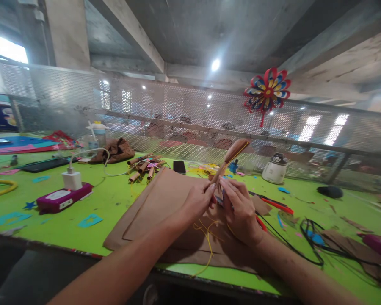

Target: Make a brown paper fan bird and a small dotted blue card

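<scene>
Our left hand (199, 195) and right hand (240, 207) both grip folded brown paper (234, 153) above brown sheets (160, 199). Along the far side stand a clear bottle (99, 137), left, and a white bottle (273, 170), right, their contents hard to tell. Our table (112, 199) is green; a mesh screen (187, 108) rises beyond.

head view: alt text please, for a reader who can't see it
Left hand and right hand hold up a folded brown piece over brown sheets on a green table. Around them lie yellow thread, brown rolls and a purple power strip; a colourful flower hangs behind.
</scene>
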The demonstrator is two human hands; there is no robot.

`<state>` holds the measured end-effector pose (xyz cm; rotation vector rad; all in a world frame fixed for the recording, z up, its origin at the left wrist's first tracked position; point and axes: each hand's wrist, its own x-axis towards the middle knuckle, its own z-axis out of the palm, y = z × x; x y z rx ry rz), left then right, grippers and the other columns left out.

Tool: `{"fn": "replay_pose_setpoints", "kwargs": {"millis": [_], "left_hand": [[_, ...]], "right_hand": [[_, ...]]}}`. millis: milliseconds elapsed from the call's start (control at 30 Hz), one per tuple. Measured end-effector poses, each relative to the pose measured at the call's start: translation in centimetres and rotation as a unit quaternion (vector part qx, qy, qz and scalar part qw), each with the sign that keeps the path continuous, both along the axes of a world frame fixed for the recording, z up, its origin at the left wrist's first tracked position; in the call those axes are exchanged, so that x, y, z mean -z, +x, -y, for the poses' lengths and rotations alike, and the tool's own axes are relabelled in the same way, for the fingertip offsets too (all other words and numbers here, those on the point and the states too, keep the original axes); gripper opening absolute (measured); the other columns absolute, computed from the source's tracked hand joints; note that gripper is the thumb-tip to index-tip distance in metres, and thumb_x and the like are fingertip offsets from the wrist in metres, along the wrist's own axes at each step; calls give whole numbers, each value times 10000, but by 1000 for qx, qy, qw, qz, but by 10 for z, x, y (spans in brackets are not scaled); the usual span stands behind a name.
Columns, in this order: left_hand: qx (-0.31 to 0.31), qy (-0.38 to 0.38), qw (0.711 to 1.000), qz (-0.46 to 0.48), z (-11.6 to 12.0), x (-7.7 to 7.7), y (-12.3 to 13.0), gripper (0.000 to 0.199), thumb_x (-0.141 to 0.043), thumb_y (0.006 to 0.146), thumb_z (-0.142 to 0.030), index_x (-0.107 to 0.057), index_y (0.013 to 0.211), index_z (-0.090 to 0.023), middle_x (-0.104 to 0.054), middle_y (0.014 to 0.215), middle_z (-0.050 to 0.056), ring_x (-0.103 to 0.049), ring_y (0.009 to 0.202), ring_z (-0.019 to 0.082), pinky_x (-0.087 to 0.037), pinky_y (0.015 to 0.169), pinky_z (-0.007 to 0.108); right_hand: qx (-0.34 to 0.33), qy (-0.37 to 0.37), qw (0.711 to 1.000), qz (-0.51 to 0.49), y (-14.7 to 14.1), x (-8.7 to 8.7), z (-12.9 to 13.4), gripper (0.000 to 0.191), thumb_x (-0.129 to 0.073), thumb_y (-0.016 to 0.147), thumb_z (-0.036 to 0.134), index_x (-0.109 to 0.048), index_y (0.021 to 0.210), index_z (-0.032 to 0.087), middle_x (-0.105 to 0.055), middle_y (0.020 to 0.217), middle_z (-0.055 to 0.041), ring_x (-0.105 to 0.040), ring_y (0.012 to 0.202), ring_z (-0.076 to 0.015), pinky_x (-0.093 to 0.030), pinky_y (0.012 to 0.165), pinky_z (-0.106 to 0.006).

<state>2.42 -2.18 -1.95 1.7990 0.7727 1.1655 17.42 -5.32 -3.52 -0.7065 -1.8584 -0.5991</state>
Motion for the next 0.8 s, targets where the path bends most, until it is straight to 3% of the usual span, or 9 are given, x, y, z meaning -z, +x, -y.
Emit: {"fn": "replay_pose_setpoints", "kwargs": {"millis": [800], "left_hand": [[1,26,1000,15,-1,2,-2,325,-436,871,-420,-521,683,-169,-506,557,-7,-494,491,107,-409,509,239]], "right_hand": [[18,-27,999,5,-1,-1,2,620,-432,817,2,-358,1406,183,-575,1229,-118,-454,1145,-273,-432,947,-516]]}}
